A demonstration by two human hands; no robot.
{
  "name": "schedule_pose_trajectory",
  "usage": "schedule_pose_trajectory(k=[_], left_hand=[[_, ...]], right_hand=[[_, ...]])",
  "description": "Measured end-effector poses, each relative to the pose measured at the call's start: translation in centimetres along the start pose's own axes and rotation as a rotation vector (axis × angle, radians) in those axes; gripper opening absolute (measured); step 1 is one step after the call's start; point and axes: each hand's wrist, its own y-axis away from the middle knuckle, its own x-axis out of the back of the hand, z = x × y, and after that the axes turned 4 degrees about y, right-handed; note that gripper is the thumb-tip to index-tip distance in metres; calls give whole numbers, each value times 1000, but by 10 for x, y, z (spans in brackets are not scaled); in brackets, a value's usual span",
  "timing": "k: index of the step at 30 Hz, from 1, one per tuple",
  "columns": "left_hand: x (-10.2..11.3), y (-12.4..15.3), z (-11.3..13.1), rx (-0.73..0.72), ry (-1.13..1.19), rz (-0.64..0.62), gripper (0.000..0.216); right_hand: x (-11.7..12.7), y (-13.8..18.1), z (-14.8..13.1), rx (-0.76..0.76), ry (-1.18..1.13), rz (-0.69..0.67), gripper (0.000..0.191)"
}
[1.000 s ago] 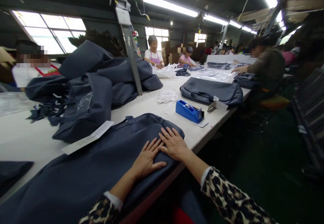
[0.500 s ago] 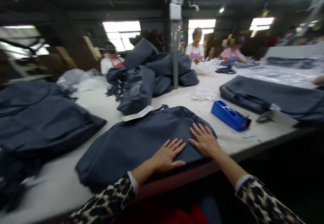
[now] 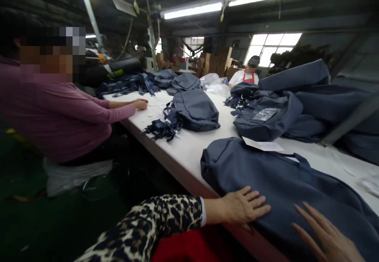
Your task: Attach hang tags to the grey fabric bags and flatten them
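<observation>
A dark blue bag (image 3: pixel 284 187) with a short handle lies flat along the table's near edge. My left hand (image 3: pixel 244 206) rests on its near side, fingers spread, holding nothing. Over the bag's right part is my right hand (image 3: pixel 325 232), fingers apart and slightly blurred; I cannot tell whether it presses on the fabric. A white paper tag (image 3: pixel 263 144) lies on the bag's far edge. The lower part of my right hand is cut off by the frame.
On the white table (image 3: pixel 189 147) lie another blue bag (image 3: pixel 195 110), dark straps (image 3: pixel 166 125) and a heap of bags (image 3: pixel 272 115). A metal post (image 3: pixel 345 123) slants at right. A co-worker in a purple top (image 3: pixel 68 115) sits at left; another person (image 3: pixel 247 76) is behind the table.
The view has swung left, bringing the seated co-worker into sight and taking the blue tape dispenser out. Both my hands remain at the bag with fingers spread.
</observation>
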Motion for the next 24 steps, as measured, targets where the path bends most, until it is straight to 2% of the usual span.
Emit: schedule_pose_trajectory(k=[3, 5, 7, 9, 11, 14, 15, 16, 18, 20, 22, 24], left_hand=[[-2, 3, 3, 6, -35, 64, 71], [-7, 4, 8, 23, -30, 87, 58], [-13, 7, 13, 62, 2, 89, 47], [-19, 14, 20, 124, 83, 103, 43], [-20, 30, 26, 142, 228, 136, 41], [-10, 70, 30, 135, 518, 218, 31], [-4, 85, 27, 196, 608, 280, 27], [1, 100, 21, 322, 678, 371, 24], [10, 123, -1, 708, 731, 612, 18], [13, 135, -35, 1030, 749, 789, 33], [8, 135, -72, 1125, 902, 793, 60], [-1, 128, -105, 1090, 1062, 721, 67]], right_hand=[[-19, -60, -80, 152, -165, -134, 56], [-28, -99, -132, 186, -186, -161, 62], [-34, -129, -171, 201, -153, -234, 71], [-40, -146, -194, 180, -83, -281, 80], [-47, -150, -205, 153, -10, -264, 83], [-59, -144, -205, 166, 46, -167, 75], [-63, -142, -204, 174, 55, -143, 74], [-66, -140, -203, 178, 65, -131, 74], [-68, -139, -202, 177, 83, -142, 76], [-66, -140, -201, 173, 77, -169, 74], [-59, -142, -198, 166, 34, -192, 69], [-52, -143, -193, 145, -27, -203, 64]])
